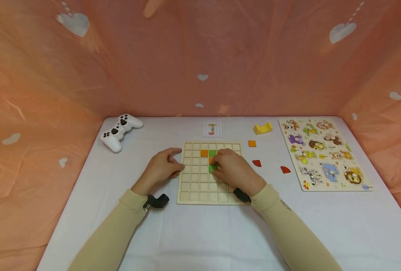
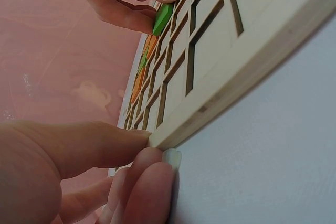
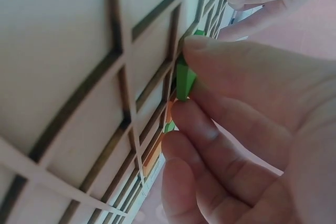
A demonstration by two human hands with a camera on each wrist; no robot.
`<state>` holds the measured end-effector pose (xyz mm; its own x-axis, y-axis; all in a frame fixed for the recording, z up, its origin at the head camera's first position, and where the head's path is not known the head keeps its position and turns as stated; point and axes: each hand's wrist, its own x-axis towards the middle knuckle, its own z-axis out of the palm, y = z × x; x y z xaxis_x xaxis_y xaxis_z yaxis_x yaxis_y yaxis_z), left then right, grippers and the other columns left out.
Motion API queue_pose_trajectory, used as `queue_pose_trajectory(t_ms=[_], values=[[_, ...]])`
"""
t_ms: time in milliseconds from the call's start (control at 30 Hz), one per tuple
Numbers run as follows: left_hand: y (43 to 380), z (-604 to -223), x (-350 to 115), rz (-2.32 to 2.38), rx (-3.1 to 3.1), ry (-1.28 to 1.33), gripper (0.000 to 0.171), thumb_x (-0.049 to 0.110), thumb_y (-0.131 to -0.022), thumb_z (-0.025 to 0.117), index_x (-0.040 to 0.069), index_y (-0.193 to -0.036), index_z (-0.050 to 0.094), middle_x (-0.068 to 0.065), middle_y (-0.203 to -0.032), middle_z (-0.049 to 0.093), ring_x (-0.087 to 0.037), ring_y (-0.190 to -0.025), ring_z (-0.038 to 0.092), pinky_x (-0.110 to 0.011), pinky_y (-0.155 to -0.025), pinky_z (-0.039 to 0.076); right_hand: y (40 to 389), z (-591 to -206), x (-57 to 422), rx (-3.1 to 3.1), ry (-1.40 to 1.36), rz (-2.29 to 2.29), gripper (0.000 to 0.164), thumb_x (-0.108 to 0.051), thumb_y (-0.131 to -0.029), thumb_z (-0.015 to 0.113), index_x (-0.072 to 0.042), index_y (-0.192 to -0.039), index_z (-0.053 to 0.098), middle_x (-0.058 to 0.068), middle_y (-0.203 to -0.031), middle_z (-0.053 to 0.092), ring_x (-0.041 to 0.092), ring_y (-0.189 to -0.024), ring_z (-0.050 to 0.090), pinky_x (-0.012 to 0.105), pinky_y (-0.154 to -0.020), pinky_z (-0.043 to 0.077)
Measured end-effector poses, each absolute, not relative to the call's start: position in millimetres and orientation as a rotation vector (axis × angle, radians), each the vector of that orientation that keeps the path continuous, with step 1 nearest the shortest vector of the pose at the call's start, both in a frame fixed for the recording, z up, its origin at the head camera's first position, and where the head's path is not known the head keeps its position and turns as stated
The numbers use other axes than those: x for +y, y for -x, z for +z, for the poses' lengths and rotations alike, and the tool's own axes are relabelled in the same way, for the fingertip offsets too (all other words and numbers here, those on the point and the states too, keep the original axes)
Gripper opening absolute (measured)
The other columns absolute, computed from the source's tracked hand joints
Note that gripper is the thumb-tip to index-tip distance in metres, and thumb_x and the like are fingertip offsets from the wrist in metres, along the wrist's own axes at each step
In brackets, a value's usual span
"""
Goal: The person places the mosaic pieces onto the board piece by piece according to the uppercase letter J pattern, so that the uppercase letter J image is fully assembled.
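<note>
A wooden grid board (image 1: 195, 188) lies flat before me. My left hand (image 1: 161, 163) holds its left edge; the left wrist view shows the thumb (image 2: 105, 145) on the rim and curled fingers against the side. Over the board, my right hand (image 1: 234, 169) pinches a green square tile (image 3: 184, 80) between thumb and fingers, tilted at a cell in the middle column. Above it, an orange tile (image 1: 204, 153) and another green tile (image 1: 212, 153) sit in the same row. More orange shows beside and below that green tile, partly hidden by the right fingers.
A pattern card (image 1: 212, 129) lies behind the board. To the right are a loose orange tile (image 1: 252, 143), two red quarter-circle pieces (image 1: 256, 163), a yellow notched block (image 1: 263, 128) and an animal puzzle board (image 1: 325, 154). A white game controller (image 1: 120, 132) rests at the back left.
</note>
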<state>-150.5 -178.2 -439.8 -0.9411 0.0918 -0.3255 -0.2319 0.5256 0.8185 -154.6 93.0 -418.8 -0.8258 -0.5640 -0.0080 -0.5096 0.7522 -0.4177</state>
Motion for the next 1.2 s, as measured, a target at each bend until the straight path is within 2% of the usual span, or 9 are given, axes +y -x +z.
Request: queue_pose_trajectory(t_ms=[567,900,1200], values=[[151.9,-439.3,-176.9,1.371,2.423,0.142,0.068,0.014,-0.093,0.080,0.014,-0.156,0.055,-0.008,-0.092,0.076,-0.014,-0.069,0.069,-0.026,-0.068,0.062,157.1,-418.3,97.1,2.809,0.842,-0.623,0.016,-0.017,-0.096,0.079,-0.012,-0.111,0.083,0.000,-0.106,0.072,0.022,-0.109,0.065,0.038,-0.092,0.060],[150.8,-440.2,-178.2,1.362,2.442,0.142,0.067,0.014,-0.094,0.080,0.014,-0.157,0.055,-0.008,-0.093,0.076,-0.014,-0.070,0.070,-0.026,-0.068,0.063,162.3,-417.5,101.6,2.831,0.829,-0.626,0.016,-0.020,-0.095,0.081,-0.012,-0.109,0.084,0.000,-0.107,0.074,0.023,-0.106,0.064,0.038,-0.091,0.060],[149.6,-438.6,-177.7,1.374,2.444,0.130,0.067,0.013,-0.094,0.079,0.013,-0.157,0.055,-0.009,-0.092,0.076,-0.015,-0.071,0.070,-0.027,-0.069,0.064,166.8,-417.0,108.8,2.840,0.823,-0.633,0.019,-0.014,-0.096,0.073,-0.009,-0.112,0.082,0.003,-0.110,0.076,0.024,-0.109,0.066,0.041,-0.097,0.060]])
